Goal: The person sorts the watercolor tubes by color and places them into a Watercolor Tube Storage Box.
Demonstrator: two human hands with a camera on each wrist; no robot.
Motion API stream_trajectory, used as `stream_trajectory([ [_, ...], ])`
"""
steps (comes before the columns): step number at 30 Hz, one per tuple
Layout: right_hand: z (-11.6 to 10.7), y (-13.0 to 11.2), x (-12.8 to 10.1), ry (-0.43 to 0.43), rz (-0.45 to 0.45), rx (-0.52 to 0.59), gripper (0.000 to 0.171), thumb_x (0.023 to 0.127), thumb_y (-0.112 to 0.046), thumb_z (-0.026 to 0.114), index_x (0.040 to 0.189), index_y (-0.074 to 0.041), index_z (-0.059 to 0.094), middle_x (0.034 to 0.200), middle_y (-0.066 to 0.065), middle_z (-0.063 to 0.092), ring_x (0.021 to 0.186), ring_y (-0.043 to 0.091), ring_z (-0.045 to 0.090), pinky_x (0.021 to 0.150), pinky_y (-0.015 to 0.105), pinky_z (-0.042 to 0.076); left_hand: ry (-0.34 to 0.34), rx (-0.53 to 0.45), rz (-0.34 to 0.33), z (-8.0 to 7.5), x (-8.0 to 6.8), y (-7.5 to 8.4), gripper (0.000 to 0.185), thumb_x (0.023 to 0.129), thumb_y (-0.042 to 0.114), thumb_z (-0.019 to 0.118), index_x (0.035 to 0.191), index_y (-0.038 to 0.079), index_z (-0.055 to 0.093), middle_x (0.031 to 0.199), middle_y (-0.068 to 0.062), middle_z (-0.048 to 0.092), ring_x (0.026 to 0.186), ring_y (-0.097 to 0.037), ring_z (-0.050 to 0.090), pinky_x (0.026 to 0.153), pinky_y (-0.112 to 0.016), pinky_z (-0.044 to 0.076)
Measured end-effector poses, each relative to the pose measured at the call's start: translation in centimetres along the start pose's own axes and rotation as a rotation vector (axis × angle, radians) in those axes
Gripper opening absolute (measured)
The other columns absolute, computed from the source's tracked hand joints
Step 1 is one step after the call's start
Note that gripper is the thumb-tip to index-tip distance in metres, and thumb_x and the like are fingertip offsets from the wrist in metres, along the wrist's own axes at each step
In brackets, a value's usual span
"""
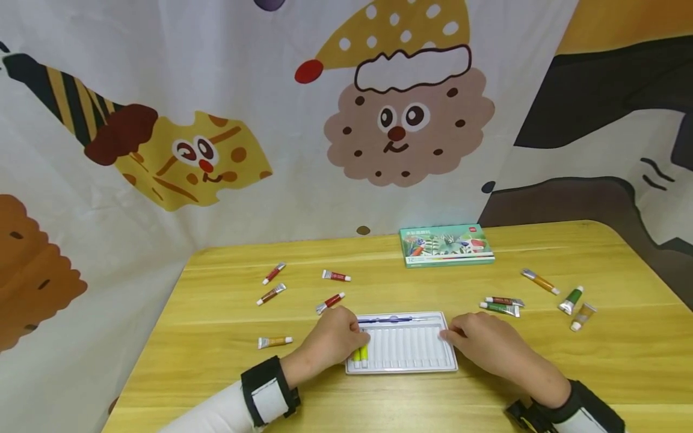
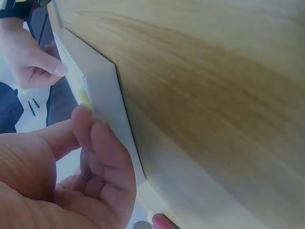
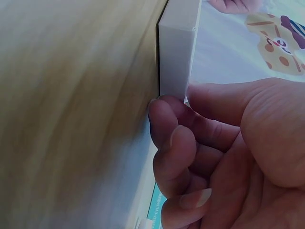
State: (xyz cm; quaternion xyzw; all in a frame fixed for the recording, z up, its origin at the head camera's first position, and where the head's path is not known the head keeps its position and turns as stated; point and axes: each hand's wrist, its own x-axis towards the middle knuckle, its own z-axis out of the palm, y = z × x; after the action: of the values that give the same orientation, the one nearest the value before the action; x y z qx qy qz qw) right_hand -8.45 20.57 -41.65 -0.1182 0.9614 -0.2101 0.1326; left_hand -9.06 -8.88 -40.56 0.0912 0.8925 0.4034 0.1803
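Note:
A shallow white plastic tray [image 1: 403, 368] with narrow slots lies on the table. Two yellow paint tubes [image 1: 364, 356] lie side by side in its leftmost slots, and a thin blue paintbrush [image 1: 387, 320] rests along its far side. My left hand [image 1: 334, 332] reaches over the tray's left edge, its thumb and fingertips at the upper end of a yellow tube, partly covering it. With thumb and curled index finger, my right hand [image 1: 484, 341] pinches the tray's right edge. The right wrist view shows these fingertips against the tray's corner [image 3: 178, 62].
Several paint tubes lie left of the tray, among them a red tube [image 1: 330, 302] and an ochre tube [image 1: 275, 342]. More lie to the right, including a green tube [image 1: 571, 299]. A teal paint box [image 1: 447, 245] lies at the back, before a printed cloth [image 1: 292, 210].

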Motion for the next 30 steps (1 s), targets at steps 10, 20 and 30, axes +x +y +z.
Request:
stream_trajectory([
  [10, 0.0, -0.2, -0.1, -0.004, 0.013, 0.004, 0.027, 0.100, -0.026, 0.073, 0.076, -0.018, 0.064, 0.063, -0.004, 0.046, 0.057, 0.012, 0.043, 0.056, 0.027, 0.031, -0.023, 0.059, 0.019, -0.3, -0.8, -0.2, 0.047, 0.095, 0.014, 0.077, 0.055, 0.014, 0.051, 0.050, 0.008, 0.037, 0.045, -0.008, 0.038, 0.046, -0.024, 0.027],
  [20, -0.2, -0.2, -0.1, -0.013, 0.017, 0.003, 0.030, 0.101, -0.026, 0.071, 0.074, -0.018, 0.061, 0.063, -0.003, 0.046, 0.057, 0.012, 0.043, 0.055, 0.027, 0.030, -0.027, 0.076, 0.070, 0.0, -1.9, 0.0, 0.050, 0.091, 0.010, 0.077, 0.052, 0.016, 0.045, 0.050, 0.011, 0.035, 0.047, -0.006, 0.036, 0.049, -0.022, 0.028],
  [30, -0.1, -0.1, -0.1, -0.007, 0.007, -0.007, 0.029, 0.101, -0.027, 0.072, 0.075, -0.018, 0.062, 0.063, -0.003, 0.046, 0.057, 0.012, 0.043, 0.055, 0.027, 0.030, -0.033, 0.070, 0.037, 0.3, -1.7, -0.2, 0.042, 0.089, 0.012, 0.083, 0.059, 0.013, 0.055, 0.058, 0.006, 0.048, 0.052, -0.008, 0.045, 0.050, -0.023, 0.034],
])
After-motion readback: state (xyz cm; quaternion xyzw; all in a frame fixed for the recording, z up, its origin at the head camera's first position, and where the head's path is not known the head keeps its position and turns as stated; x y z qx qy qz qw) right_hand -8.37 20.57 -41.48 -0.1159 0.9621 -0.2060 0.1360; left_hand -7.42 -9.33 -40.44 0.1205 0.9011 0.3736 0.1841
